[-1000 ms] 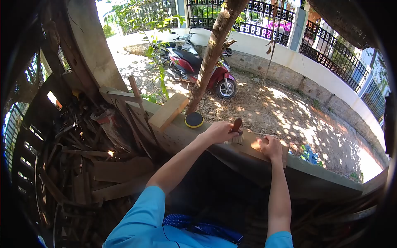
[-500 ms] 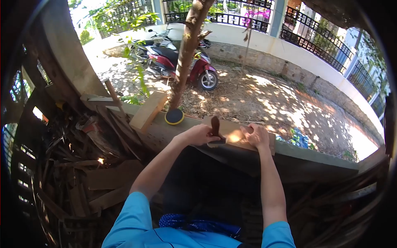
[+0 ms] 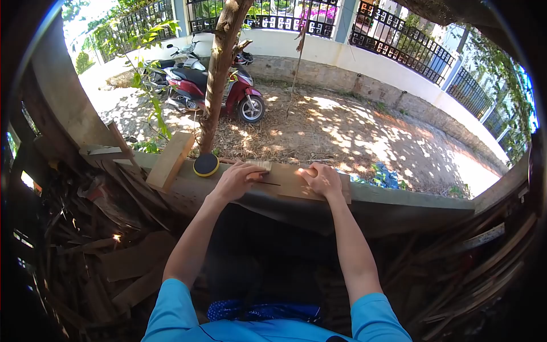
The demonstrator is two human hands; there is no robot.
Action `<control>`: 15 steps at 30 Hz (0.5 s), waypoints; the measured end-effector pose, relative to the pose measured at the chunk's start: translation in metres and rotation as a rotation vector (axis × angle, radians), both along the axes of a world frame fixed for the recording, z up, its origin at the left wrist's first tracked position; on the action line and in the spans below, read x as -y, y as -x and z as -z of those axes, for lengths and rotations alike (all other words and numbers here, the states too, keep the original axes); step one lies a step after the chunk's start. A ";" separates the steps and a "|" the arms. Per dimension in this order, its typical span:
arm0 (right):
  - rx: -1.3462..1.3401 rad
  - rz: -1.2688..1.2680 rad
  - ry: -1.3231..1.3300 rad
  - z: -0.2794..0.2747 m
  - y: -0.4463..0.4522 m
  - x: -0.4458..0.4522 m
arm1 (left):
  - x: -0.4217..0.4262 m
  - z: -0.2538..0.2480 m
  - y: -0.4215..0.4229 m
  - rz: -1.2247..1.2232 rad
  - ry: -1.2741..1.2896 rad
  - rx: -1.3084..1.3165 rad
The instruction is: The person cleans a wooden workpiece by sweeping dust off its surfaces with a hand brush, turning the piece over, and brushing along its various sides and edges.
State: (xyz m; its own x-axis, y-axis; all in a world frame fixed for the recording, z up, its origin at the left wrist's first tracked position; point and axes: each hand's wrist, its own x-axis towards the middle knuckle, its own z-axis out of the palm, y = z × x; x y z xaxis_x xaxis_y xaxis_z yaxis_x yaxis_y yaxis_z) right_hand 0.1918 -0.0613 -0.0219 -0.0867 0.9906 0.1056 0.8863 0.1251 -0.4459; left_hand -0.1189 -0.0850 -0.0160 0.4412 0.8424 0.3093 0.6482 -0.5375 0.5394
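A flat wooden board (image 3: pixel 290 181) lies along the top of the low wall in front of me. My left hand (image 3: pixel 238 178) is closed on a brush (image 3: pixel 260 165); its pale bristles show beyond the fingers at the board's left part, while its handle is mostly hidden. On the board's right part rests my right hand (image 3: pixel 323 181), with its fingers bent round the board's surface and edge. A dark slit shows in the wood between the hands. Left of my left hand sits a round black pad with a yellow rim (image 3: pixel 206 165).
A thick wood block (image 3: pixel 171 161) lies on the wall (image 3: pixel 410 199) left of the pad. Behind it rises a tree trunk (image 3: pixel 218 74). Scrap wood (image 3: pixel 131 256) is piled at lower left. A red scooter (image 3: pixel 239 97) stands outside, and blue material (image 3: pixel 386 175) lies beyond the wall.
The view has shifted rightward. My left hand has turned the brush, so its upright brown handle no longer shows and the bristles now point away. My right hand stays on the board.
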 end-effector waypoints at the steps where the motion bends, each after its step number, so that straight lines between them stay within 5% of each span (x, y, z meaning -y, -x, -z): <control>1: 0.000 -0.004 0.015 -0.001 0.001 0.000 | 0.009 -0.012 -0.004 0.038 0.090 -0.003; 6: 0.017 0.002 0.007 0.013 -0.004 -0.008 | 0.011 -0.022 -0.008 0.260 0.615 0.192; 13: 0.027 0.001 0.039 0.008 -0.003 -0.006 | -0.011 -0.018 0.004 -0.221 0.352 0.105; 15: 0.020 0.010 0.059 0.002 -0.001 -0.002 | -0.013 -0.008 0.005 -0.257 0.080 0.131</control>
State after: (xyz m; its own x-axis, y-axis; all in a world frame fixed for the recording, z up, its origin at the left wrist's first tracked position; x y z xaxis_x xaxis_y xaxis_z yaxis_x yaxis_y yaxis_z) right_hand 0.1930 -0.0592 -0.0240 -0.0784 0.9959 0.0449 0.8963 0.0902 -0.4342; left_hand -0.1243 -0.0718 -0.0077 0.1711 0.9454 0.2773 0.6794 -0.3170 0.6618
